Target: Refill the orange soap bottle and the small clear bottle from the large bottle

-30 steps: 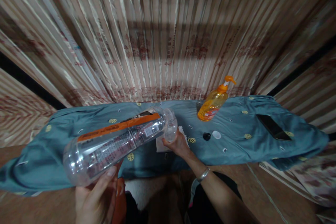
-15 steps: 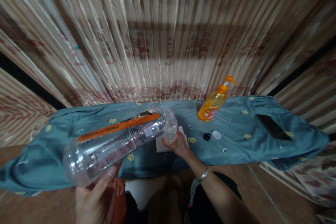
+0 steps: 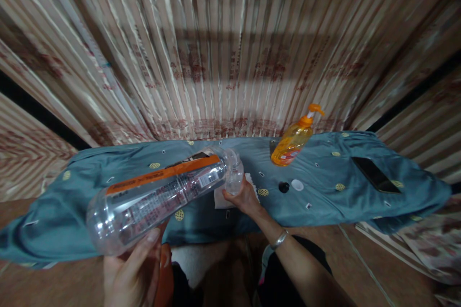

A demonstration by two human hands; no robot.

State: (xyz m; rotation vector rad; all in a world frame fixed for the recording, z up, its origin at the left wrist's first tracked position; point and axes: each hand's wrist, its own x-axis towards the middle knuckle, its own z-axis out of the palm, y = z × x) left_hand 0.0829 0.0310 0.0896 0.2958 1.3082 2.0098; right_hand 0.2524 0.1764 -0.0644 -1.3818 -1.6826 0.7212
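Note:
A large clear plastic bottle (image 3: 154,201) with an orange and dark label lies tilted in the air, its neck end toward the upper right. My left hand (image 3: 135,268) is closed around its lower part from below, thumb on the near side. My right hand (image 3: 245,196) grips a small clear container (image 3: 235,177) held at the big bottle's mouth. The two touch or overlap there; the exact contact is hard to make out. Under my right hand lies a white cloth or tissue (image 3: 220,200), partly hidden.
On the teal patterned cloth (image 3: 309,220) stand a pump bottle (image 3: 292,144) of orange liquid, a small black cap (image 3: 284,187), a white disc (image 3: 297,185) and a dark phone (image 3: 376,175) at the right. A striped curtain (image 3: 230,57) hangs behind.

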